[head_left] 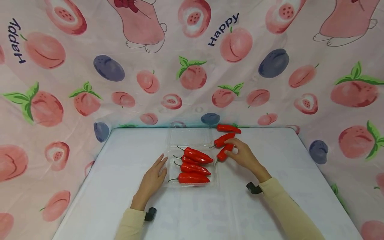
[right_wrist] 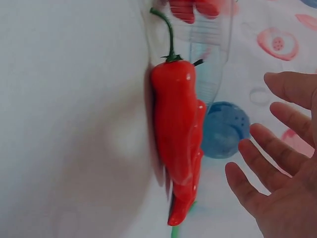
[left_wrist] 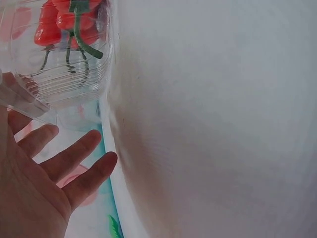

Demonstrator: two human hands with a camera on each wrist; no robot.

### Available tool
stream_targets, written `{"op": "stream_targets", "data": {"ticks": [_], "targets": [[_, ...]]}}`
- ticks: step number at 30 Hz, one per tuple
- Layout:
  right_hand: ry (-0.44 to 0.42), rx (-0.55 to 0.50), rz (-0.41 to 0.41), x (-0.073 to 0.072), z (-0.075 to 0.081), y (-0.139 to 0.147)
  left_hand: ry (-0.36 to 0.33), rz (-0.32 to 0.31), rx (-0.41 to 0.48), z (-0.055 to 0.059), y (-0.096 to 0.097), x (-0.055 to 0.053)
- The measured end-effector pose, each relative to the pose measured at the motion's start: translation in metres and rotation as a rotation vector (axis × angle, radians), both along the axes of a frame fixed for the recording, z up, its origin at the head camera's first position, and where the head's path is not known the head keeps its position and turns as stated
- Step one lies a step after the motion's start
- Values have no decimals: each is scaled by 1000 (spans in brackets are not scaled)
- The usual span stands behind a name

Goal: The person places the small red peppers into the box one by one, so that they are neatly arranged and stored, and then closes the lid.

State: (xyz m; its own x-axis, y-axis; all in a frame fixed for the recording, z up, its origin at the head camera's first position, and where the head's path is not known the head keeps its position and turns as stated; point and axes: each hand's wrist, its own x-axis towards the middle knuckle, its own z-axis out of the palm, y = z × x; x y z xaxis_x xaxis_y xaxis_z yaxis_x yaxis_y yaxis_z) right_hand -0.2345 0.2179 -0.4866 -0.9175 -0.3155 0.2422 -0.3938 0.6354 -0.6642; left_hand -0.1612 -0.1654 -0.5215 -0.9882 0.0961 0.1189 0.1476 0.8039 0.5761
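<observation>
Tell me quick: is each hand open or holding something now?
Left hand: open, beside the clear container.
Right hand: open, fingers spread near a red pepper.

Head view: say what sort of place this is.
Probably a staged tabletop recording set: a white table with red peppers, a fruit-print backdrop behind it, and a black wrist-worn device.

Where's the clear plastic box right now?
In the head view, the clear plastic box is on the white table, between the left hand and the right hand, with red peppers in it, open lid toward the far edge.
</observation>
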Motion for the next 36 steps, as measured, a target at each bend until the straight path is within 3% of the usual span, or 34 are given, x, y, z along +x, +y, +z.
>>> {"op": "stream_targets", "data": {"ticks": [10, 26, 36], "targets": [[-92, 66, 12, -7, -11, 4, 0, -3, -5, -2, 0, -1], [-86, 155, 88, -16, -21, 8, 1, 4, -14, -1, 0, -2], [-148, 204, 86, -20, -26, 6, -10, 11, -25, 0, 0, -1]]}}
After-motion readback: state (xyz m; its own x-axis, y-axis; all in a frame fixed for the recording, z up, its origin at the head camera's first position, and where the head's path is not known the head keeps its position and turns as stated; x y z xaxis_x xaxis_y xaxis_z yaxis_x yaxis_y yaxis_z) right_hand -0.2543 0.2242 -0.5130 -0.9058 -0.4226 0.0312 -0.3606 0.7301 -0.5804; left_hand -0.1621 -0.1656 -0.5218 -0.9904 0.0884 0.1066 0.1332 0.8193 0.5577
